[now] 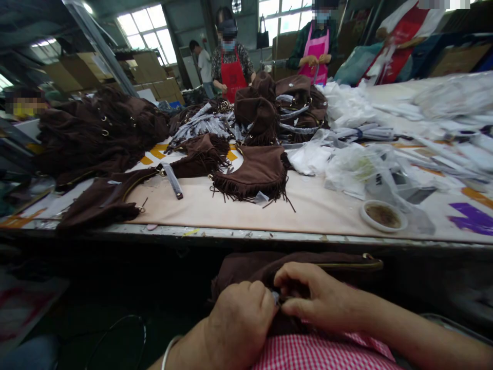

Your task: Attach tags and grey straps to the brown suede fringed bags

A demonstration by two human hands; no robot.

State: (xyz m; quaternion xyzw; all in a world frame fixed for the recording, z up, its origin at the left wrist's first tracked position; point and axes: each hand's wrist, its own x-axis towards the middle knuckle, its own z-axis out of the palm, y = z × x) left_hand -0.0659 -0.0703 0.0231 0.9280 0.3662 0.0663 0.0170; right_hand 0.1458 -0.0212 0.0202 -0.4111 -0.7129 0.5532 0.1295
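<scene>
A dark brown handbag (246, 264) with a gold zip lies in my lap, below the table's front edge. My left hand (242, 313) is closed in a fist over the bag's near side. My right hand (316, 293) faces it, thumb and fingers curled in a pinch. Between the two hands shows a small greyish, plastic-looking piece (275, 298), mostly covered by the fingers. I cannot make out what exactly either hand grips.
On the table (185, 213) lie a fringed brown bag (254, 169), another brown bag (103, 200) and a plastic-wrapped strap (171, 181). A round dish (383, 216) stands near plastic wrapping (358, 164). Behind are a brown bag heap (96, 128) and people in aprons (233, 77).
</scene>
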